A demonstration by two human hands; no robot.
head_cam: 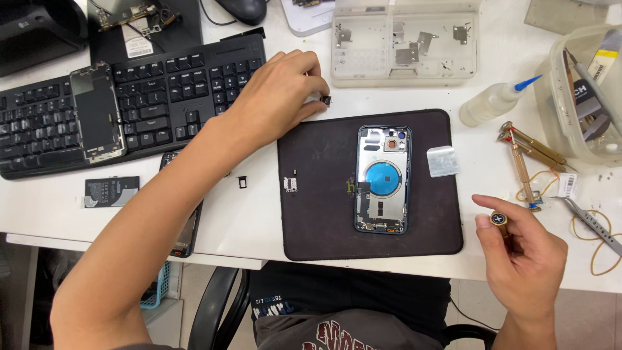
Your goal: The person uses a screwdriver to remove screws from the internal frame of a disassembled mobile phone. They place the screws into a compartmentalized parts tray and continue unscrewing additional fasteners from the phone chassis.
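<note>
Above mat point(311, 220), left hand point(278, 97) pinches small black part point(326, 100); right hand point(525, 259) grips screwdriver point(500, 220) (upright).

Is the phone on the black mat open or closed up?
Open: the phone lies on the black mat with no screen, its inner parts and blue ring exposed.

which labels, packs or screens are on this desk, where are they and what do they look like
detached phone screen: lies on the black keyboard, dark rectangle.
battery with label: below the keyboard, flat, black and white.
silver pouch: right edge of the dark mat, small shiny square.
white tag: right, beside the brass tools.
</note>
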